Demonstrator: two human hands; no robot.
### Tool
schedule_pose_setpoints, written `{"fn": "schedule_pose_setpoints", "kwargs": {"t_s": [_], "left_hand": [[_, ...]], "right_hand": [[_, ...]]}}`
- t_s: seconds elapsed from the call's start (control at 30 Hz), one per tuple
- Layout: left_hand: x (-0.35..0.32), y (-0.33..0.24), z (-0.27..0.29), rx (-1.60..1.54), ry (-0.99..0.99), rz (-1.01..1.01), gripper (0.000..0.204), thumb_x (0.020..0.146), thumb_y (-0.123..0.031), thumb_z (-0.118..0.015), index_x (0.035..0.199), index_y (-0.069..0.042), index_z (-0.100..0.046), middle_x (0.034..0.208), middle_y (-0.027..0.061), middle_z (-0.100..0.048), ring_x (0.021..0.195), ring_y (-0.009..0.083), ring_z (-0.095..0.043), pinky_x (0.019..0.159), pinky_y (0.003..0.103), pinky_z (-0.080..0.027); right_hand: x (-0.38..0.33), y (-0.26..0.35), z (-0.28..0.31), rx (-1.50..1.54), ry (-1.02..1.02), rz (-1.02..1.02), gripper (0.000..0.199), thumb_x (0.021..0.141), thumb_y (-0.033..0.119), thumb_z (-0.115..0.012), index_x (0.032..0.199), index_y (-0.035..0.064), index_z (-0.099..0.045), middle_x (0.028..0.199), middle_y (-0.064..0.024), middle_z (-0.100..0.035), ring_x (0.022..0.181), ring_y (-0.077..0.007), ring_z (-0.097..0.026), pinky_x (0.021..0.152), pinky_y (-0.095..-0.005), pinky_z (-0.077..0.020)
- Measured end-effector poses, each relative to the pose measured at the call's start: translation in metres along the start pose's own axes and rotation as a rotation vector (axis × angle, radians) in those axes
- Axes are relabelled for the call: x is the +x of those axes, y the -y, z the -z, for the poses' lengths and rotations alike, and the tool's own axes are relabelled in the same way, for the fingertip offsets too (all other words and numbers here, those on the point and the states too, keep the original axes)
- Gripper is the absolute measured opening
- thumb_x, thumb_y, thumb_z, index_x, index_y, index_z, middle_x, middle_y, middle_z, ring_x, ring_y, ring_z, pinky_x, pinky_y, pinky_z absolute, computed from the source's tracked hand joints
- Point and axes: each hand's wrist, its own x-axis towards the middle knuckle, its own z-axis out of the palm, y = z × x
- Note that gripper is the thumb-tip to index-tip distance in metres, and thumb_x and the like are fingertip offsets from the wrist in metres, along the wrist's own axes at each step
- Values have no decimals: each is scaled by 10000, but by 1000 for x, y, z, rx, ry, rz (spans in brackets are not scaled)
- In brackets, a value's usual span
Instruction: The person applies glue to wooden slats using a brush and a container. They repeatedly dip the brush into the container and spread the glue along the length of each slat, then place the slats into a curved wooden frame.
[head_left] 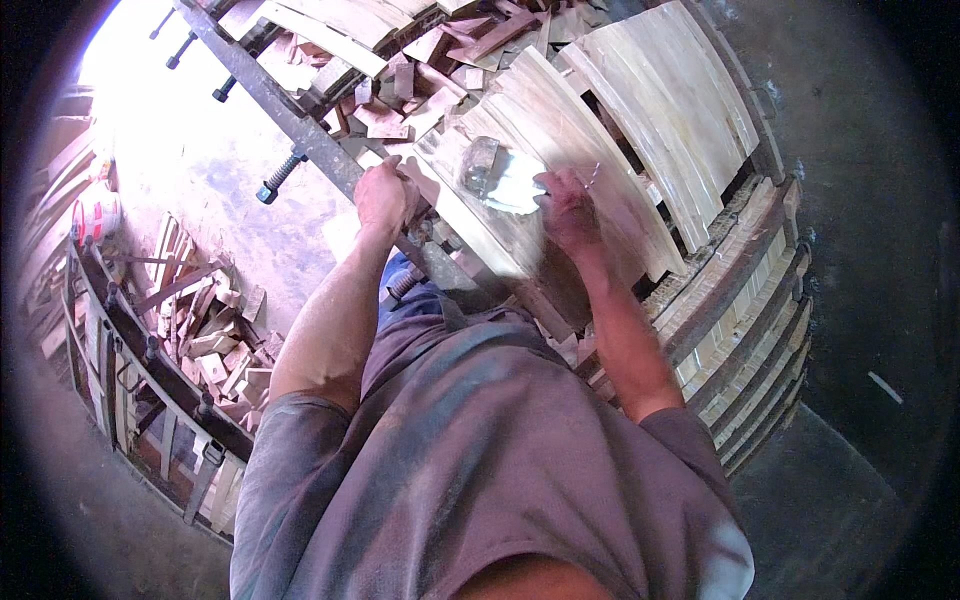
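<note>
My left hand (385, 196) is closed around the edge of a long dark metal clamp bar (290, 118) beside a stack of curved pale wooden slats (560, 130). My right hand (567, 210) rests on the slats, fingers closed on a thin stick-like thing (592, 176) whose kind I cannot make out. Between the two hands a shiny clear plastic bag or container (505, 178) lies on the wood. My grey shirt fills the lower middle of the view.
More curved slats (680, 90) lie stacked to the right, above layered curved boards (750, 320). Offcuts of wood (215, 330) are heaped at the left by a second clamp frame (150, 370). Threaded bolts (278, 178) stick out of the bar. A dark concrete floor (860, 200) lies right.
</note>
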Motion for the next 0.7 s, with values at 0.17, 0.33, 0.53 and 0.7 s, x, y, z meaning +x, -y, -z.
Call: {"fn": "schedule_pose_setpoints", "kwargs": {"t_s": [0.17,0.33,0.53,0.7], "left_hand": [[-3,-5,7,-69,32,9,394,782,-161,-515,1127,-61,-677,927,252,-676,918,389,-655,858,451,-505],[-1,-5,8,-15,43,11,409,767,-176,-539,1138,-67,-675,964,254,-675,942,380,-655,868,446,-506],[2,5,-2,-43,6,-2,435,758,-188,-554,1163,-73,-666,972,247,-678,952,381,-652,874,444,-502],[3,2,-1,-20,32,1,438,764,-199,-550,1169,-75,-663,925,249,-680,935,384,-658,855,449,-506]], "right_hand": [[8,-15,8,53,125,-170,201,840,236,-609,905,57,-672,830,-167,-649,834,-347,-645,733,-441,-514],[15,-32,27,305,227,-513,187,840,206,-624,817,30,-681,646,-72,-612,613,-182,-613,603,-346,-487],[-21,-54,10,844,217,-1022,117,815,181,-619,785,70,-641,600,-5,-538,448,-85,-439,381,-232,-322],[-44,-66,21,1135,292,-1191,127,792,193,-620,784,66,-617,586,-14,-521,414,-97,-394,368,-242,-311]]}}
